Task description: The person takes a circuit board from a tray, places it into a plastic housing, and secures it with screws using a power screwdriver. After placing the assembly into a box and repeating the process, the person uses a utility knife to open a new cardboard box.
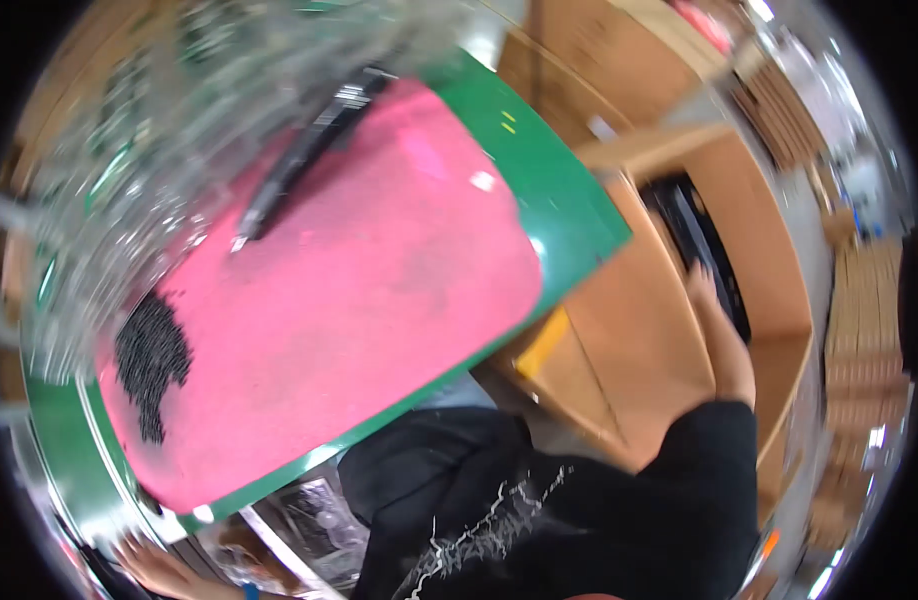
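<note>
My right hand (703, 287) reaches down into an open cardboard box (644, 375) on the right. It is at the edge of a long glossy black part (701, 240) lying along the inside of the box. Its fingers are small and blurred, so whether they grip the part is unclear. At the lower left, my left hand (157, 568) is held beside the table corner with its fingers stretched out, apparently holding nothing. A black electric screwdriver (314, 150) with a metal tip lies slanted on the pink mat (359, 310). A heap of small black screws (154, 360) rests at the mat's left end.
Many clear plastic pieces (169, 150) crowd the far left of the green table (569, 205). More cardboard boxes (619, 60) stand behind the open one. Stacked flat cardboard (864, 330) is at the far right. A bin with clear plastic (324, 525) sits below the near table edge.
</note>
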Demonstrator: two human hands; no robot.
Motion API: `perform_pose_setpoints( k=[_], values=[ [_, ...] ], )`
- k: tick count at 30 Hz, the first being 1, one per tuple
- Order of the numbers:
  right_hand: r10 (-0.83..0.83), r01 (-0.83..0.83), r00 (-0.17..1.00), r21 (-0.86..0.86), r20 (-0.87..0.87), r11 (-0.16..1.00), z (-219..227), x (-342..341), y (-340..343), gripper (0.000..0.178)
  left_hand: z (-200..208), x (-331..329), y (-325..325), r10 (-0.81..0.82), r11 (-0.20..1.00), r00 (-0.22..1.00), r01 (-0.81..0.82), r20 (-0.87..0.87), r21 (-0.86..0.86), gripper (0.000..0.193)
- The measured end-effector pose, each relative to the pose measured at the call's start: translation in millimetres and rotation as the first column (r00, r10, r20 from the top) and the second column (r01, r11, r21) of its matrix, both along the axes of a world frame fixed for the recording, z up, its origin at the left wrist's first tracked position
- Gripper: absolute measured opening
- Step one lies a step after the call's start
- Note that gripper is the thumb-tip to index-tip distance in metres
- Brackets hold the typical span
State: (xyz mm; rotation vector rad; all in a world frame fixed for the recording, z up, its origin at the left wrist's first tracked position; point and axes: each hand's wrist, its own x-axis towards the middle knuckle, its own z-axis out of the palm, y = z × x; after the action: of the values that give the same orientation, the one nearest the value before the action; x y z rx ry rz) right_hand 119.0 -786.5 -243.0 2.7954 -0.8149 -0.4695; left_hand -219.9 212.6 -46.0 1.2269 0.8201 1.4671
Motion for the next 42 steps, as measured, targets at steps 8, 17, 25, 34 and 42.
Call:
perform_pose_setpoints(
  k=[8, 17, 25, 34, 42],
  values=[
    [0.278, -0.119, 0.847, -0.348, 0.454, 0.930, -104, -5, -59, 0.055, 14, 119, -103, -0.268, 0.905, 0.902, 0.356, -0.339, 0.232, 0.050],
    [0.212, -0.225, 0.923, 0.005, 0.321, 0.974, -3, 101, -13, 0.049, 6, 153, -187, -0.708, 0.546, 0.545, 0.826, -0.449, 0.141, 0.064],
    [0.123, -0.156, 0.978, 0.201, 0.170, 0.967, 94, -2, -47, 0.040, 13, 181, -205, -0.759, 0.275, 0.300, 0.952, -0.578, 0.134, 0.057],
    [0.532, -0.688, 0.500, -0.059, 0.684, 0.723, 218, -88, 135, 0.026, 14, 193, -233, -0.836, 0.129, 0.213, 0.972, -0.506, 0.196, 0.043],
    [0.644, -0.908, 0.345, 0.068, 0.683, 0.414, 240, -77, 298, 0.028, 23, 203, -250, -0.902, 0.086, 0.203, 0.949, -0.381, 0.302, 0.061]
  ],
)
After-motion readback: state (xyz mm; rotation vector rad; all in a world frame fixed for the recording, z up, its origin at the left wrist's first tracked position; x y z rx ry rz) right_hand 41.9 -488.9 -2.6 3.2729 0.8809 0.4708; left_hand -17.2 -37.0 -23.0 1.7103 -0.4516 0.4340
